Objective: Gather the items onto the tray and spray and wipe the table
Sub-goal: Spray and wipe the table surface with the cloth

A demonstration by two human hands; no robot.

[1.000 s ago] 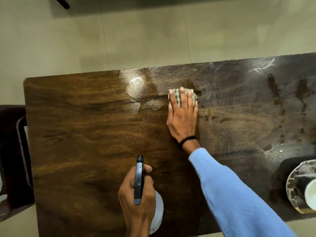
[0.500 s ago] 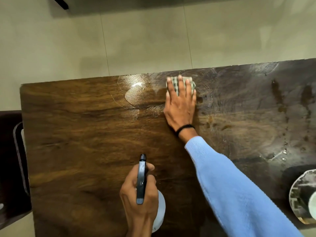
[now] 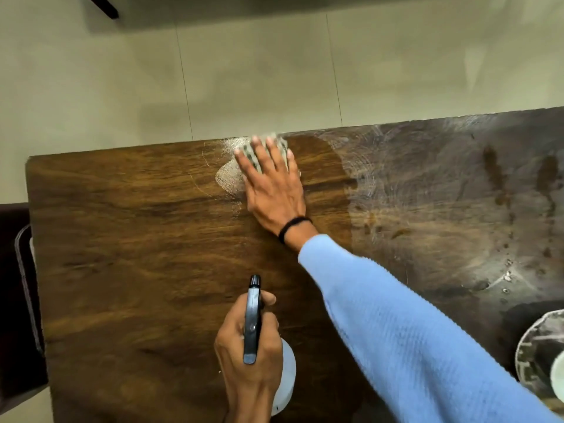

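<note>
A dark wooden table fills the lower view. My right hand lies flat with straight fingers on a checked cloth, pressing it against the table's far edge. A wet smear shines just left of that hand. Near the front edge my left hand grips a white spray bottle with a black nozzle head pointing away from me. Most of the cloth is hidden under my fingers.
The round patterned tray sits at the right edge, cut off by the frame. Wet streaks and dark stains cover the table's right part. A dark chair stands at the left. Pale floor tiles lie beyond the table.
My right hand has slid the cloth away from me to the table's far edge, leaving a wet smear behind. My left hand still holds the bottle in place.
</note>
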